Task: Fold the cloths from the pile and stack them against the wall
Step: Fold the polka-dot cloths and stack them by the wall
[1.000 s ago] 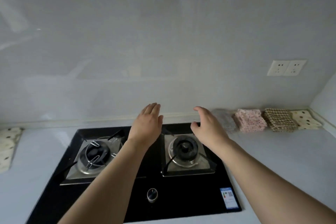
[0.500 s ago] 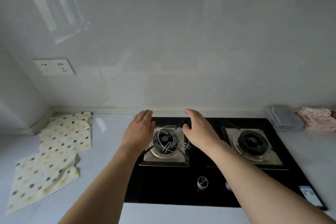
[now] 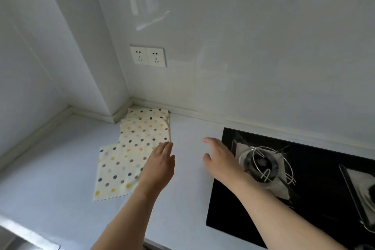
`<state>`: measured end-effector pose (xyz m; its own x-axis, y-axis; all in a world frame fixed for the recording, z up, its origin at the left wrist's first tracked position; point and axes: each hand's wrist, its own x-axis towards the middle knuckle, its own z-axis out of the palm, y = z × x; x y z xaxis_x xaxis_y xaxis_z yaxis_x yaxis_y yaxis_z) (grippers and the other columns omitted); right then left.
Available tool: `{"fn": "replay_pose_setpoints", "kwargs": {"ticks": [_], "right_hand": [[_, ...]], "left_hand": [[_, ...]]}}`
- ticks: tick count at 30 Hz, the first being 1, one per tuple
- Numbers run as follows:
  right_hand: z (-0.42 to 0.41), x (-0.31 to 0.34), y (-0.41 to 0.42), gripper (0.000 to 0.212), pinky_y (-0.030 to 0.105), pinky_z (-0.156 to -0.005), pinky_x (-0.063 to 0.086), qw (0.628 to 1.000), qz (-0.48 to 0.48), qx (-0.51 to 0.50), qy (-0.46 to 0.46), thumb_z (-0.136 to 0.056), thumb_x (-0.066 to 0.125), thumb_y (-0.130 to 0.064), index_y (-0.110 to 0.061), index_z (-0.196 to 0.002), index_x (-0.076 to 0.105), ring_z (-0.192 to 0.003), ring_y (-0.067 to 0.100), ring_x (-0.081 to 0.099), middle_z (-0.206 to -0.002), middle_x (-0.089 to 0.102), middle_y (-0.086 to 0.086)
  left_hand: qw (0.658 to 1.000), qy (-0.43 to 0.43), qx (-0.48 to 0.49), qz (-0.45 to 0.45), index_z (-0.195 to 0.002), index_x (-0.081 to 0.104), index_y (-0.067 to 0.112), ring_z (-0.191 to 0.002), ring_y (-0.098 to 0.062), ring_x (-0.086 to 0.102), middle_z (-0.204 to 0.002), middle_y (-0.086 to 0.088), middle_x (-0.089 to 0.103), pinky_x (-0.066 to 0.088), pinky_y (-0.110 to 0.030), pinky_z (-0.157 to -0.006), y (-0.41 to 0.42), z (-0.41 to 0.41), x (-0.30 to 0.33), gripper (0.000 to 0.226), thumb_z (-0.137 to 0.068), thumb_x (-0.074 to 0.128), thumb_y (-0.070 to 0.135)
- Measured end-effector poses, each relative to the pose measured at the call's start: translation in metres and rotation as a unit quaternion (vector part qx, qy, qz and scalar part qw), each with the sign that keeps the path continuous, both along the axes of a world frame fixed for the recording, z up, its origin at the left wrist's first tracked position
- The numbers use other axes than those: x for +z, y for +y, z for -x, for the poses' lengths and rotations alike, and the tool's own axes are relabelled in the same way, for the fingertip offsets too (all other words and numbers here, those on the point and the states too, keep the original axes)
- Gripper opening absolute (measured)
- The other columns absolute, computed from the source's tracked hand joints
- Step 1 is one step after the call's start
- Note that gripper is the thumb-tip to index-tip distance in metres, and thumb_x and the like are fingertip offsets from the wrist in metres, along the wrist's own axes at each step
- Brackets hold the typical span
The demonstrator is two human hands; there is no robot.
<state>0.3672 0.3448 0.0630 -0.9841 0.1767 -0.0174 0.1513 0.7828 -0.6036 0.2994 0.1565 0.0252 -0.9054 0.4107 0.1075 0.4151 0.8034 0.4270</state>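
Countertop (image 3: 60, 168), left hand (image 3: 160, 166) overlapping polka-dot cloths (image 3: 129, 148)

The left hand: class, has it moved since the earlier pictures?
Yes. Earlier the left hand hovered over the stove; now it is left of the stove, over the counter, its straight fingers reaching the polka-dot cloths.

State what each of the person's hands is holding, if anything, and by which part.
Nothing is held. The left hand reaches, fingers straight, over the flat cream polka-dot cloths; the right hand hangs open above the pale countertop.
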Motion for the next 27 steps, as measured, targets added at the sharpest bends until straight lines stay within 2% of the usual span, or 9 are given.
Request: {"fn": "replay_pose_setpoints", "kwargs": {"ticks": [4, 9, 13, 16, 18, 21, 24, 26, 27], "right_hand": [[0.042, -0.039, -0.061, 0.049, 0.019, -0.110, 0.026, 0.999, -0.004, 0.029, -0.031, -0.097, 0.041, -0.011, -0.016, -0.146, 0.037, -0.136, 0.013, 0.038, -0.150, 0.037, -0.002], [0.077, -0.098, -0.122, 0.042, 0.021, -0.108, 0.031, 0.996, -0.023, 0.077, -0.048, -0.096, 0.042, -0.012, -0.016, -0.138, 0.046, -0.129, 0.013, 0.042, -0.142, 0.044, -0.004], [0.095, -0.149, -0.151, 0.037, 0.025, -0.109, 0.032, 0.995, -0.042, 0.094, -0.003, -0.096, 0.042, -0.016, -0.013, -0.131, 0.052, -0.128, 0.015, 0.040, -0.136, 0.046, -0.003], [0.106, -0.191, -0.165, 0.032, 0.030, -0.096, 0.046, 0.992, -0.066, 0.073, 0.081, -0.089, 0.040, -0.024, -0.019, -0.115, 0.057, -0.110, 0.015, 0.052, -0.118, 0.053, -0.005], [0.107, -0.214, -0.171, 0.031, 0.028, -0.093, 0.043, 0.988, -0.101, 0.060, 0.101, -0.086, 0.040, -0.026, -0.024, -0.112, 0.057, -0.104, 0.016, 0.054, -0.115, 0.053, -0.008], [0.109, -0.236, -0.174, 0.040, 0.029, -0.093, 0.033, 0.974, -0.181, 0.046, 0.126, -0.084, 0.041, -0.030, -0.023, -0.119, 0.059, -0.103, 0.018, 0.055, -0.117, 0.058, -0.007], [0.110, -0.248, -0.174, 0.044, 0.032, -0.095, 0.034, 0.966, -0.214, 0.037, 0.140, -0.087, 0.035, -0.031, -0.016, -0.119, 0.062, -0.104, 0.022, 0.059, -0.118, 0.062, -0.002], [0.105, -0.248, -0.175, 0.054, 0.037, -0.103, 0.035, 0.967, -0.225, 0.038, 0.118, -0.088, 0.024, -0.035, -0.016, -0.125, 0.059, -0.115, 0.023, 0.055, -0.128, 0.057, -0.001], [0.101, -0.246, -0.177, 0.059, 0.039, -0.109, 0.030, 0.966, -0.232, 0.041, 0.105, -0.089, 0.017, -0.036, -0.017, -0.134, 0.051, -0.126, 0.021, 0.048, -0.139, 0.049, -0.001]], "left_hand": [[0.999, -0.025, 0.008, 0.041, -0.146, 0.039, 0.011, -0.139, -0.019, 0.035, -0.149, -0.003, 0.042, 0.028, -0.027, -0.112, -0.072, 0.043, -0.036, 0.047, -0.100, 0.045, 0.020], [0.996, -0.054, 0.024, 0.067, -0.139, 0.048, 0.013, -0.131, -0.020, 0.043, -0.144, 0.001, 0.047, 0.039, -0.028, -0.103, -0.132, 0.073, -0.089, 0.042, -0.098, 0.048, 0.021], [0.997, -0.050, 0.023, 0.046, -0.128, 0.057, 0.011, -0.125, -0.023, 0.050, -0.135, -0.002, 0.055, 0.043, -0.030, -0.099, -0.152, 0.088, -0.135, 0.036, -0.094, 0.048, 0.014], [0.999, -0.003, 0.017, 0.031, -0.118, 0.061, 0.013, -0.113, -0.025, 0.055, -0.125, -0.001, 0.059, 0.044, -0.033, -0.095, -0.161, 0.096, -0.170, 0.041, -0.090, 0.036, 0.029], [0.998, 0.051, 0.025, 0.037, -0.119, 0.059, 0.018, -0.114, -0.023, 0.050, -0.126, 0.003, 0.056, 0.039, -0.034, -0.096, -0.162, 0.097, -0.185, 0.042, -0.091, 0.033, 0.035], [0.995, 0.093, 0.026, 0.040, -0.122, 0.057, 0.023, -0.116, -0.023, 0.046, -0.129, 0.007, 0.053, 0.036, -0.035, -0.099, -0.162, 0.100, -0.196, 0.045, -0.092, 0.028, 0.041], [0.993, 0.099, 0.023, 0.051, -0.126, 0.053, 0.026, -0.119, -0.024, 0.045, -0.132, 0.008, 0.049, 0.035, -0.038, -0.103, -0.165, 0.105, -0.203, 0.051, -0.091, 0.022, 0.046], [0.993, 0.097, 0.019, 0.060, -0.131, 0.048, 0.027, -0.125, -0.023, 0.041, -0.138, 0.008, 0.045, 0.032, -0.037, -0.106, -0.165, 0.104, -0.206, 0.049, -0.092, 0.021, 0.043], [0.994, 0.090, 0.019, 0.067, -0.134, 0.045, 0.028, -0.129, -0.022, 0.037, -0.142, 0.008, 0.042, 0.029, -0.036, -0.108, -0.165, 0.101, -0.206, 0.046, -0.095, 0.023, 0.040]]}}
